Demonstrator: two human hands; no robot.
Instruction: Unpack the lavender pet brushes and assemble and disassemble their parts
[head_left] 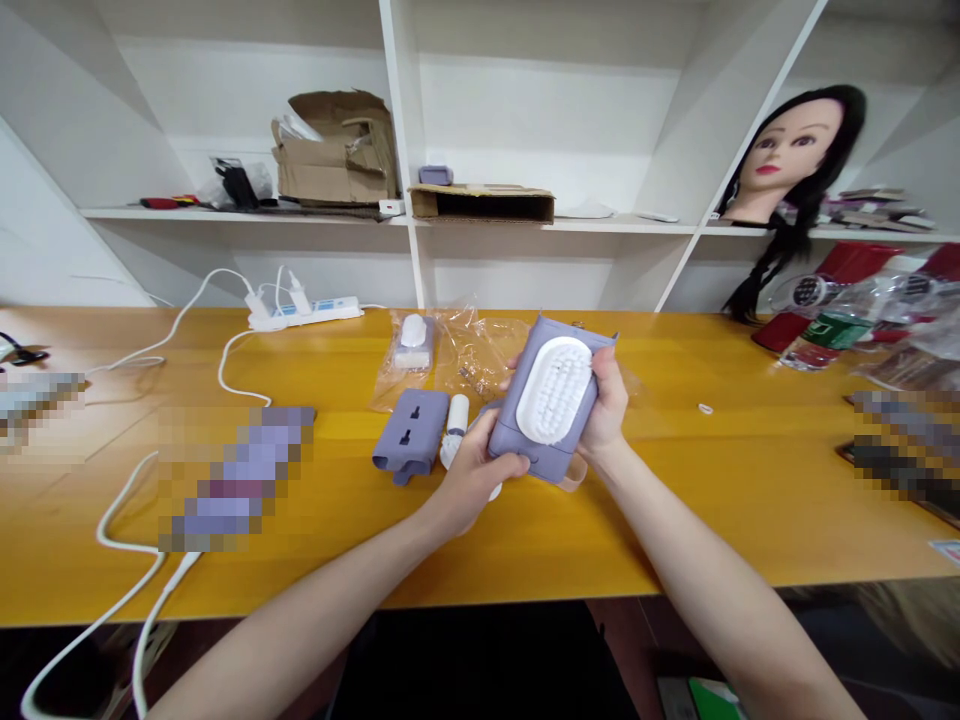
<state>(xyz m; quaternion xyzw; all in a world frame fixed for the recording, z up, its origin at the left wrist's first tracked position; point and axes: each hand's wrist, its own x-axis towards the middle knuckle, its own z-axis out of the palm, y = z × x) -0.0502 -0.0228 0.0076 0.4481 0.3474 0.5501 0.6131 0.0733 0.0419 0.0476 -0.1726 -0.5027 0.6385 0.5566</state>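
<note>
Both my hands hold a lavender box-shaped device (534, 425) with a white oval bristle pad (556, 388) on its face, lifted a little above the yellow table (675, 520). My left hand (472, 480) grips its lower left corner, fingers curled round it. My right hand (606, 405) wraps its right side from behind. To the left, on the table, lie a lavender cover piece (411, 435) with slots and a small white cylinder (455, 420).
Clear plastic bags (465, 350) with a small bagged part (413, 341) lie behind the device. A white power strip (307, 310) with cables sits at the back left. Shelves hold cardboard boxes (337, 150) and a mannequin head (787, 150). Bottles and packets crowd the right end.
</note>
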